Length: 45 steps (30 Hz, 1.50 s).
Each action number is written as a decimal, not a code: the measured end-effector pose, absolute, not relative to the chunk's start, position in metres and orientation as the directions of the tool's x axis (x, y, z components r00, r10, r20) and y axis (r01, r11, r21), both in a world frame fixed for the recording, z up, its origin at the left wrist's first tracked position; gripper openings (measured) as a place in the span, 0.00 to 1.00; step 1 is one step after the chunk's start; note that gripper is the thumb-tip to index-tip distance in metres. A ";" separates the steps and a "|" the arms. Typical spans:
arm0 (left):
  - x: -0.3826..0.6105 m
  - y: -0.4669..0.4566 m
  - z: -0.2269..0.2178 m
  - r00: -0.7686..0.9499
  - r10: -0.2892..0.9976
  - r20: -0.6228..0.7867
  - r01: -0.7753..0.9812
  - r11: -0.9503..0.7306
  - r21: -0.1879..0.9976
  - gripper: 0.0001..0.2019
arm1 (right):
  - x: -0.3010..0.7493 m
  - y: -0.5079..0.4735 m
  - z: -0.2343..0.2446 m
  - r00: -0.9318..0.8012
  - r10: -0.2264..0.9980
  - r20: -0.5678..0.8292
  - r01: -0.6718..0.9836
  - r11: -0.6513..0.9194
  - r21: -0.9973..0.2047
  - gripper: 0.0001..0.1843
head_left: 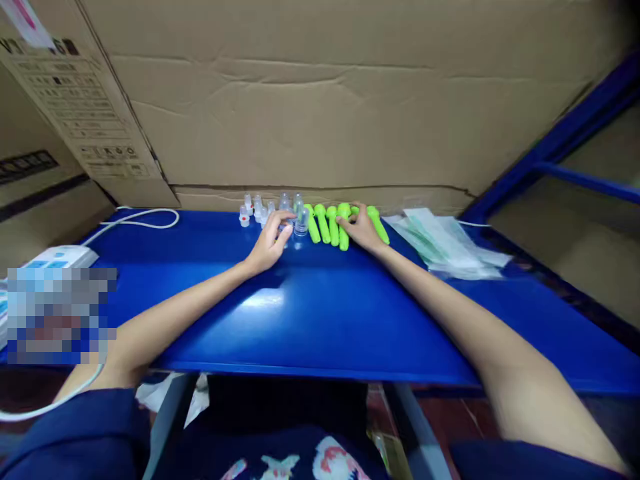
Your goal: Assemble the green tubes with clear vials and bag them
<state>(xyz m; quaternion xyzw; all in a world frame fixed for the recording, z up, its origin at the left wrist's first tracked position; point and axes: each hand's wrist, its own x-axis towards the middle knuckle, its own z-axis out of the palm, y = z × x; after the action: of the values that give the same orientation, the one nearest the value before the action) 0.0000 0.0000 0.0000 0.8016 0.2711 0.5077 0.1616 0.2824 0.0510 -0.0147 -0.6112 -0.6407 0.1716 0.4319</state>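
Near the back of the blue table, my left hand (pixel 271 243) has its thumb and fingers apart, the tips beside a clear plastic cup (pixel 301 223). Whether they touch it is hard to tell. More clear cups (pixel 285 201) stand behind that hand. My right hand (pixel 364 231) reaches over a row of bright green handle-shaped plastic parts with round heads. Its thumb and fingers close around the head of one green handle (pixel 343 230). Other green handles (pixel 323 225) lie to the left, and one more (pixel 377 223) shows to the right of this hand.
Small clear pieces with white bases (pixel 244 217) stand left of the cups. Clear plastic bags (pixel 445 247) lie at the right. A white power strip (pixel 65 257) with a cable sits at the left. Cardboard (pixel 310 120) walls the back; a blue metal frame (pixel 555 143) rises at right.
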 end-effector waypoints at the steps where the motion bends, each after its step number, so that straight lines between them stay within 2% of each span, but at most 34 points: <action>1: -0.005 0.005 0.004 0.316 0.614 0.723 0.289 -0.789 0.542 0.15 | 0.283 0.052 -0.015 0.127 0.929 0.347 0.643 0.189 -0.742 0.49; 4: -0.018 0.016 0.015 0.312 0.641 0.701 0.339 -0.765 0.548 0.11 | 0.283 0.052 -0.016 0.135 0.926 0.353 0.672 0.176 -0.719 0.44; 7: -0.031 0.021 0.022 0.427 0.647 0.632 0.368 -0.763 0.532 0.10 | 0.283 0.052 -0.015 0.123 0.928 0.353 0.707 0.167 -0.687 0.38; 12: -0.041 0.027 0.020 0.589 0.602 0.539 0.455 -0.798 0.394 0.09 | 0.278 0.049 -0.013 0.095 0.922 0.375 0.779 0.166 -0.605 0.31; 15: -0.043 0.030 0.016 0.633 0.590 0.501 0.507 -0.805 0.308 0.10 | 0.276 0.047 -0.012 0.095 0.922 0.376 0.798 0.156 -0.582 0.32; 19: -0.045 0.031 0.016 0.655 0.593 0.469 0.568 -0.795 0.211 0.11 | 0.275 0.045 -0.014 0.104 0.916 0.388 0.777 0.169 -0.607 0.33; 24: -0.048 0.031 0.015 0.683 0.617 0.391 0.621 -0.772 0.133 0.11 | 0.281 0.050 -0.017 0.068 0.895 0.440 0.818 0.203 -0.539 0.27; 27: -0.048 0.030 0.015 0.724 0.588 0.361 0.617 -0.786 0.045 0.11 | 0.285 0.054 -0.020 0.053 0.895 0.443 0.850 0.192 -0.490 0.23; 31: -0.046 0.028 0.016 0.774 0.543 0.325 0.594 -0.800 -0.080 0.12 | 0.286 0.058 -0.026 0.033 0.910 0.413 0.869 0.178 -0.461 0.27; 35: -0.045 0.027 0.017 0.780 0.535 0.323 0.594 -0.796 -0.115 0.12 | 0.285 0.061 -0.030 0.044 0.878 0.477 0.842 0.224 -0.490 0.32; 39: -0.045 0.027 0.018 0.780 0.529 0.335 0.591 -0.798 -0.116 0.11 | 0.288 0.061 -0.028 0.052 0.842 0.537 0.844 0.250 -0.474 0.27; 42: -0.045 0.027 0.017 0.782 0.525 0.336 0.586 -0.802 -0.111 0.11 | 0.292 0.058 -0.021 0.097 0.842 0.531 0.902 0.151 -0.405 0.21; 45: -0.044 0.026 0.017 0.778 0.529 0.339 0.592 -0.798 -0.114 0.12 | 0.295 0.051 -0.013 0.158 0.840 0.519 0.950 0.014 -0.312 0.22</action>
<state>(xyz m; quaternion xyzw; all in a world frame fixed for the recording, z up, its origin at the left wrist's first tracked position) -0.0444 0.0265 0.0171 0.9366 0.2994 0.1465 -0.1078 0.2954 0.0508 -0.0134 -0.6965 -0.6426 -0.0894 0.3066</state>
